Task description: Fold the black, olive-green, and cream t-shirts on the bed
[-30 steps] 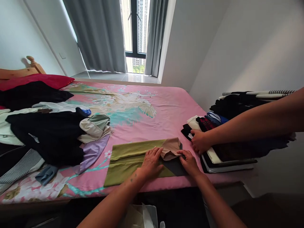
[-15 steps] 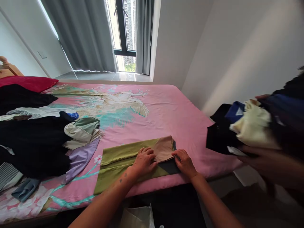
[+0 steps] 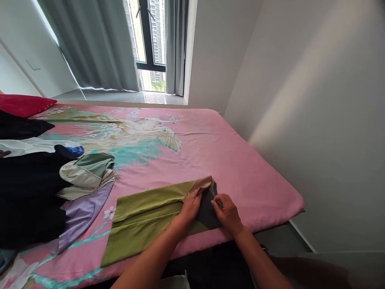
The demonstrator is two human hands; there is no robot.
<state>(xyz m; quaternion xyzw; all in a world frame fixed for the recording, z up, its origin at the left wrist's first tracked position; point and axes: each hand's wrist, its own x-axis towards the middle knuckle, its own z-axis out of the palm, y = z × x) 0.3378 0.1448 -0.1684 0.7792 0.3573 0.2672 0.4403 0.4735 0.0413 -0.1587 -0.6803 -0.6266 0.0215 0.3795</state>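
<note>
An olive green shirt (image 3: 141, 216) with tan and dark grey parts lies folded lengthwise on the near edge of the bed. My left hand (image 3: 190, 206) is closed on its tan panel (image 3: 201, 184), fingers bent over the fabric. At the garment's right end, my right hand (image 3: 227, 212) pinches the edge beside the dark grey panel (image 3: 207, 210). Some of that edge is hidden under my fingers.
Loose clothes lie on the bed's left side: a black garment (image 3: 30, 192), a lilac one (image 3: 87, 212) and a green and cream one (image 3: 90, 170). Pink bedding (image 3: 246, 172) reaches the right corner. A grey wall (image 3: 325, 140) stands beyond.
The tan panel, earlier spread flat, is now drawn back toward the top edge, baring more grey. My left hand has closed on it. A person's arm carrying clothes at right has left view.
</note>
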